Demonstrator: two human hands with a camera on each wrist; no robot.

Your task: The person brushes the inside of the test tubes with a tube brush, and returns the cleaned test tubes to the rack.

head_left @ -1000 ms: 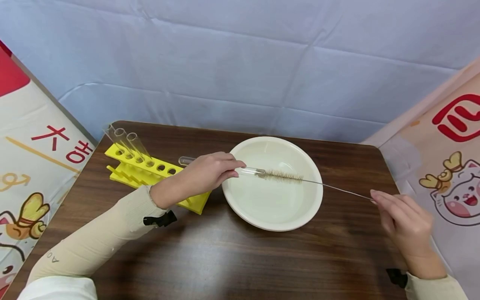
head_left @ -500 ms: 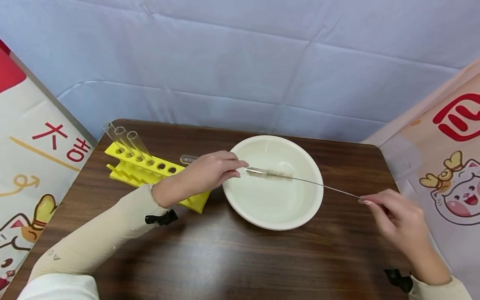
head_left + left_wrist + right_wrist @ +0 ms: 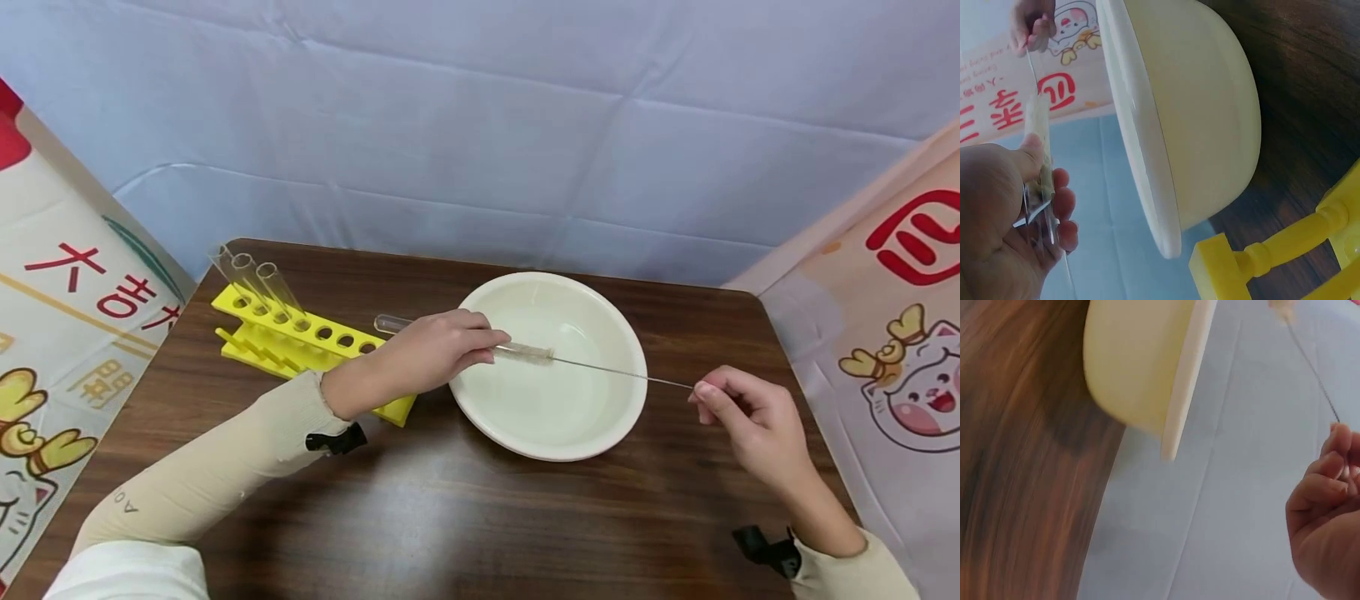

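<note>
My left hand (image 3: 442,348) grips a clear glass test tube (image 3: 392,323) and holds it sideways, its mouth over the white basin (image 3: 546,450). Inside the tube sits the bristle head of a test tube brush (image 3: 552,356), with only a little of the bristles showing at the mouth. The brush's thin wire handle (image 3: 622,371) runs right, past the basin's rim. My right hand (image 3: 753,417) pinches the end of that wire between thumb and fingers. In the left wrist view, the left fingers (image 3: 1065,203) curl round the tube and the bristles show through the glass.
A yellow test tube rack (image 3: 315,333) stands left of the basin, partly behind the left forearm. Several clear test tubes (image 3: 273,287) lean in its left holes. The brown wooden table (image 3: 480,525) ends at a pale blue cloth backdrop (image 3: 450,125).
My right hand has moved left with the wire, and the brush head has slid from outside the tube's mouth into the tube. The left hand and tube have shifted slightly right.
</note>
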